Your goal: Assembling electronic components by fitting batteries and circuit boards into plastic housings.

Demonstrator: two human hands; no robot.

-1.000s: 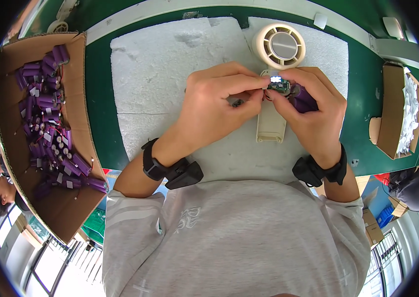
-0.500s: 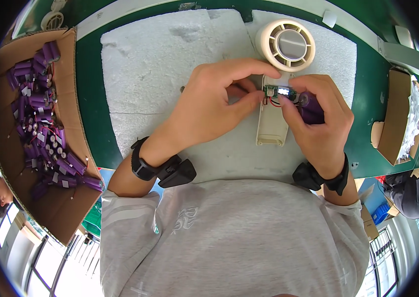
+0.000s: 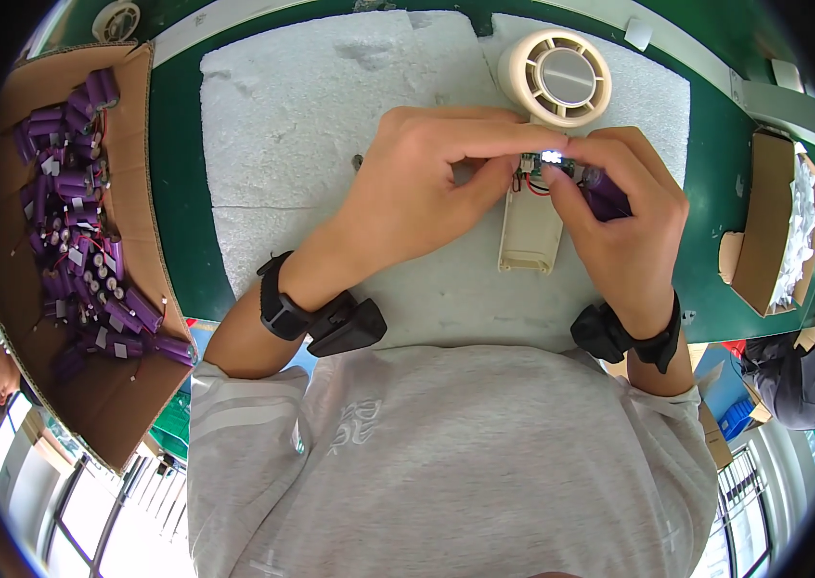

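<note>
A small green circuit board with a lit white display sits over the cream handle shell of a handheld fan. The round fan head lies beyond it. My left hand comes in from the left, its thumb and index finger closed on the board's left end. In my right hand a purple cylindrical battery is tucked under the curled fingers, while the thumb and index finger press at the board's right part. Red and black wires loop below the board. The fingers partly hide the board.
A white foam sheet covers much of the green table. On the left stands a cardboard box of purple batteries; another box with white contents is at right. Other people are at both edges.
My left index finger has stretched further right, over the top of the board toward my right fingertips. Both hands are slightly higher in view, and more of the board is covered.
</note>
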